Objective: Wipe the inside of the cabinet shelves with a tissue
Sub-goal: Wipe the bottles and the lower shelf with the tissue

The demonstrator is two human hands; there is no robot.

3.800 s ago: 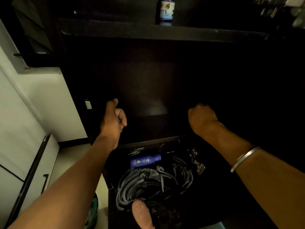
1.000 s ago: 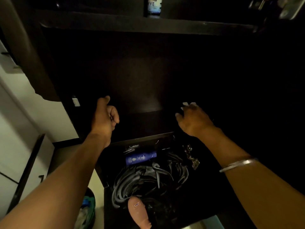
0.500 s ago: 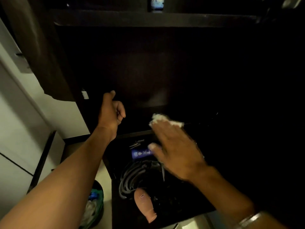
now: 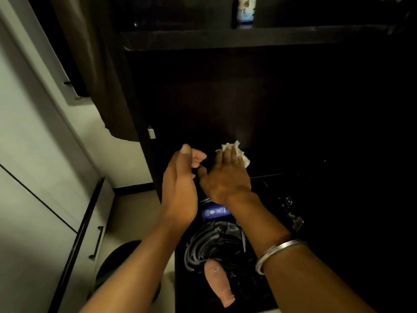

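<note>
**A:** From the head view, where is the tissue [image 4: 237,152], and what is the grip on it?

**B:** It is a crumpled white wad under the straight fingers [image 4: 228,155] of the right hand [image 4: 225,177], pressed flat against the dark cabinet shelf [image 4: 293,163]. That grip is wide: fingers extended, nothing curled round the paper. The left hand [image 4: 180,184] hovers just beside it, fingers loosely curled with the thumb up, holding nothing.

**B:** I'd judge the tissue very light, soft and easily torn. It should bunch under pressure and could shred if dragged hard over a rough edge. Flat fingers over the middle of the wad look the safest hold, so it cannot slip out sideways.

**A:** And around it?

**B:** Below the shelf is a lower compartment [image 4: 338,256] with a blue bottle [image 4: 215,212] lying on its side, a tangle of dark cables [image 4: 209,245], a pink rounded object [image 4: 220,283] and some metal clips [image 4: 291,213]. A second bottle [image 4: 246,11] stands on the upper shelf [image 4: 248,38]. The cabinet door [image 4: 99,64] hangs open at the left, beside pale drawers [image 4: 40,199]. A metal bangle [image 4: 277,251] sits on the right wrist.

**A:** Anything in the way?

**B:** The shelf being wiped looks bare, though its right side is too dark to tell. The clutter below would, I think, need moving before that level is wiped.
</note>
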